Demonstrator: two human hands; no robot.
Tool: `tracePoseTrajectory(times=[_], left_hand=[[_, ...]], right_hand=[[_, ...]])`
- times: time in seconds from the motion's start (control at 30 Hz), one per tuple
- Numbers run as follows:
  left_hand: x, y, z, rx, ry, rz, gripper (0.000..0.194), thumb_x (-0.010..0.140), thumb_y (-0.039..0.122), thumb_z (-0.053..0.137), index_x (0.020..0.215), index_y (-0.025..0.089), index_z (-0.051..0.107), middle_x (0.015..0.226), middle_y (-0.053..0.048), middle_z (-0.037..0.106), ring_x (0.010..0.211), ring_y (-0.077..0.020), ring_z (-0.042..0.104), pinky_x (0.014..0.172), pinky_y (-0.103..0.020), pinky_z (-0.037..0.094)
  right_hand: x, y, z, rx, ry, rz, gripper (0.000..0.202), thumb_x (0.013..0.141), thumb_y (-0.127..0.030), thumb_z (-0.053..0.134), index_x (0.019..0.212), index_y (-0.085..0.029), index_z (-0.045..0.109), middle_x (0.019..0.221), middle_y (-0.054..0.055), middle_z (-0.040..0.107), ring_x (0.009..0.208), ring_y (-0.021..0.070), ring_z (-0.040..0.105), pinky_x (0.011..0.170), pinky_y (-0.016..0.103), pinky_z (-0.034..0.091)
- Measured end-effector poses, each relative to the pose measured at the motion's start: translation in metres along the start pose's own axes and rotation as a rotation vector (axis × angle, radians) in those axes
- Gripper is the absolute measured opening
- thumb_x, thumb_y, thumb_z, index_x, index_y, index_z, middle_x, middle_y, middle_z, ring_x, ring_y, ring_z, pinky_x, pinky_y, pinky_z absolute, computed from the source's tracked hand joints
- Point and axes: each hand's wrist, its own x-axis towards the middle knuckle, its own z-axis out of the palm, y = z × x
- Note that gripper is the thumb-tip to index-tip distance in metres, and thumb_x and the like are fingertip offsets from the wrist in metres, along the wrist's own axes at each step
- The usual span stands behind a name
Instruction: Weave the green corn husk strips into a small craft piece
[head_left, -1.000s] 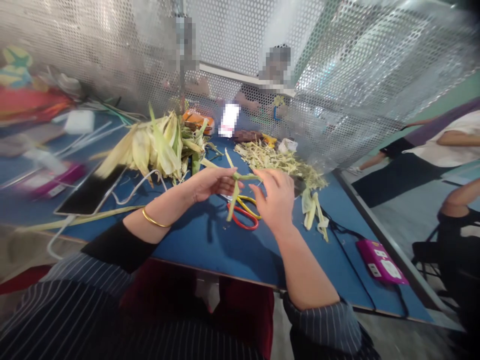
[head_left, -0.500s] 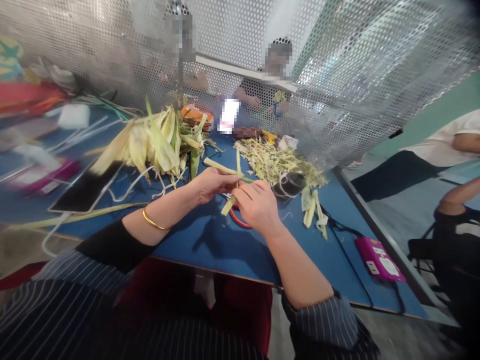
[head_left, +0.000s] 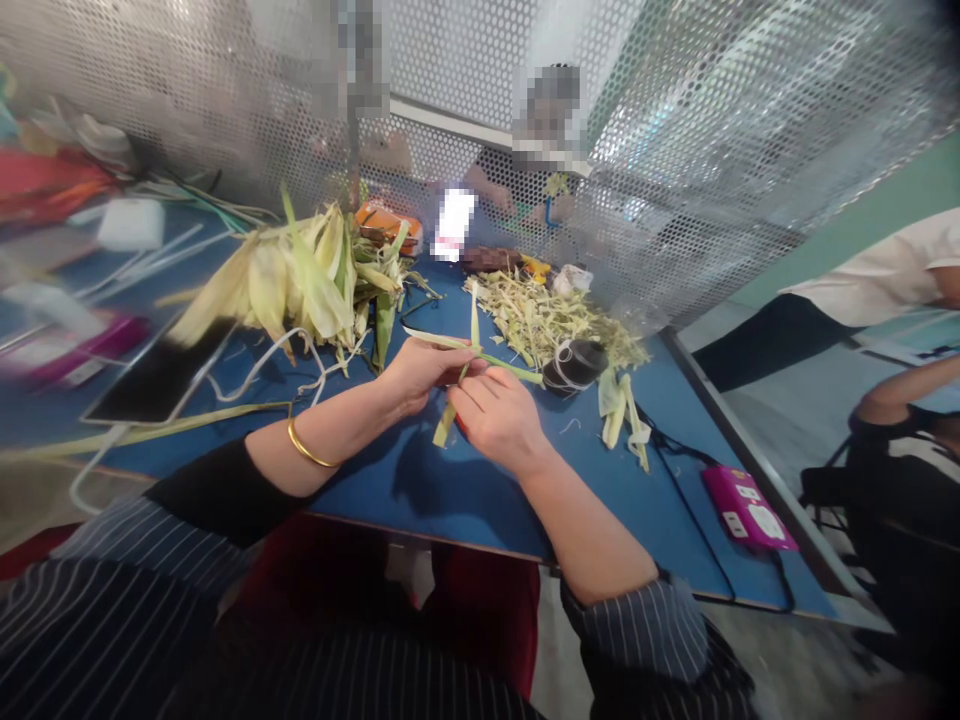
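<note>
Over the blue table [head_left: 480, 505], my left hand [head_left: 420, 374] pinches crossed corn husk strips [head_left: 474, 318] where they meet. My right hand [head_left: 498, 418] is closed on the same strips from the right, its fingertips partly hidden. One strip end points up, a greenish one reaches right, and a pale end hangs below the fingers. Beneath my right hand a bit of a red handle [head_left: 460, 428] shows; the remainder is covered. Just right of the strips sits a dark spool of thread [head_left: 576, 366].
Whole corn husks [head_left: 300, 275] are heaped at the left, beside a dark phone [head_left: 161, 375] with a white cable. Husk scraps [head_left: 536, 318] lie behind the spool. A purple power strip [head_left: 750, 508] is at the right. A perforated screen [head_left: 450, 60] stands behind; people are beyond it and at right.
The greenish strip now sticks out farther to the right past my right hand, and the upright end stands taller. My right hand has shifted slightly left and down. The view has moved a little.
</note>
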Motion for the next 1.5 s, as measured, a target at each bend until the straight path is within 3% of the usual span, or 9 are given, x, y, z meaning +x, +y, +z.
tracePoseTrajectory(times=[0.1, 0.17, 0.27, 0.4, 0.57, 0.8, 1.17, 1.37, 1.5], left_hand=[[0.001, 0.005, -0.002, 0.013, -0.050, -0.008, 0.007, 0.077, 0.015, 0.068, 0.077, 0.008, 0.068, 0.071, -0.008, 0.070, 0.063, -0.0114, 0.065, 0.064, -0.023, 0.051], [0.000, 0.009, -0.003, 0.025, -0.098, -0.025, 0.011, 0.081, 0.018, 0.064, 0.080, 0.009, 0.068, 0.073, -0.009, 0.070, 0.063, -0.0123, 0.065, 0.067, -0.025, 0.052], [-0.003, 0.012, -0.002, 0.090, -0.153, -0.055, 0.015, 0.085, 0.021, 0.059, 0.085, 0.009, 0.068, 0.074, -0.009, 0.070, 0.064, -0.0137, 0.066, 0.070, -0.028, 0.053], [-0.006, 0.009, 0.000, 0.188, -0.190, -0.058, 0.021, 0.084, 0.030, 0.061, 0.085, 0.011, 0.067, 0.072, -0.007, 0.066, 0.058, -0.0114, 0.062, 0.063, -0.026, 0.050], [-0.010, 0.002, 0.002, 0.413, -0.215, 0.093, 0.029, 0.076, 0.037, 0.070, 0.061, 0.014, 0.061, 0.056, -0.001, 0.054, 0.045, -0.0053, 0.045, 0.046, -0.021, 0.034], [-0.010, 0.000, 0.005, 0.562, -0.251, 0.127, 0.024, 0.073, 0.025, 0.068, 0.052, 0.017, 0.060, 0.045, 0.003, 0.042, 0.043, -0.0056, 0.033, 0.044, -0.024, 0.022], [-0.007, 0.001, 0.002, 0.484, -0.355, 0.092, 0.022, 0.077, 0.026, 0.066, 0.057, 0.016, 0.064, 0.049, 0.002, 0.046, 0.045, -0.0067, 0.037, 0.047, -0.025, 0.029], [-0.004, 0.002, 0.000, 0.393, -0.305, 0.026, 0.029, 0.086, 0.031, 0.056, 0.064, 0.014, 0.063, 0.056, 0.001, 0.049, 0.046, -0.0051, 0.039, 0.046, -0.022, 0.028], [-0.001, 0.006, -0.002, 0.404, -0.234, 0.105, 0.026, 0.084, 0.029, 0.060, 0.062, 0.015, 0.060, 0.055, 0.001, 0.049, 0.044, -0.0042, 0.038, 0.045, -0.022, 0.025]], right_hand=[[-0.002, 0.006, -0.008, 0.134, -0.007, 0.052, 0.029, 0.094, -0.017, 0.037, 0.109, -0.015, 0.062, 0.082, 0.007, 0.065, 0.078, 0.0175, 0.056, 0.080, 0.035, 0.039], [-0.005, 0.011, -0.014, 0.235, 0.153, 0.280, 0.032, 0.094, -0.021, 0.038, 0.120, -0.015, 0.056, 0.083, 0.007, 0.067, 0.079, 0.0176, 0.059, 0.081, 0.035, 0.040], [-0.010, 0.023, -0.019, 0.424, 0.419, 0.835, 0.032, 0.094, -0.034, 0.041, 0.107, -0.017, 0.064, 0.082, 0.007, 0.066, 0.078, 0.0186, 0.059, 0.079, 0.035, 0.043], [-0.011, 0.037, -0.011, 1.098, 0.263, 1.183, 0.032, 0.082, -0.047, 0.058, 0.082, -0.017, 0.070, 0.074, 0.003, 0.062, 0.065, 0.0142, 0.055, 0.067, 0.030, 0.046], [-0.007, 0.033, 0.000, 1.596, 0.295, 1.217, 0.023, 0.073, -0.041, 0.069, 0.079, -0.019, 0.069, 0.060, -0.004, 0.052, 0.053, 0.0085, 0.046, 0.058, 0.025, 0.043], [-0.003, 0.022, 0.006, 1.510, 0.470, 1.291, 0.017, 0.073, -0.035, 0.067, 0.067, -0.019, 0.067, 0.054, -0.004, 0.050, 0.048, 0.0083, 0.045, 0.052, 0.026, 0.041], [-0.005, 0.026, 0.008, 1.454, 0.588, 1.275, 0.017, 0.073, -0.035, 0.067, 0.069, -0.018, 0.068, 0.056, -0.003, 0.052, 0.049, 0.0087, 0.046, 0.052, 0.027, 0.042], [-0.005, 0.029, 0.001, 1.407, 0.440, 1.270, 0.031, 0.073, -0.049, 0.067, 0.076, -0.018, 0.068, 0.063, -0.001, 0.058, 0.054, 0.0100, 0.053, 0.056, 0.026, 0.047], [-0.003, 0.027, -0.007, 1.426, 0.173, 1.305, 0.047, 0.071, -0.064, 0.062, 0.070, -0.017, 0.062, 0.062, 0.002, 0.062, 0.052, 0.0114, 0.057, 0.051, 0.025, 0.045]])
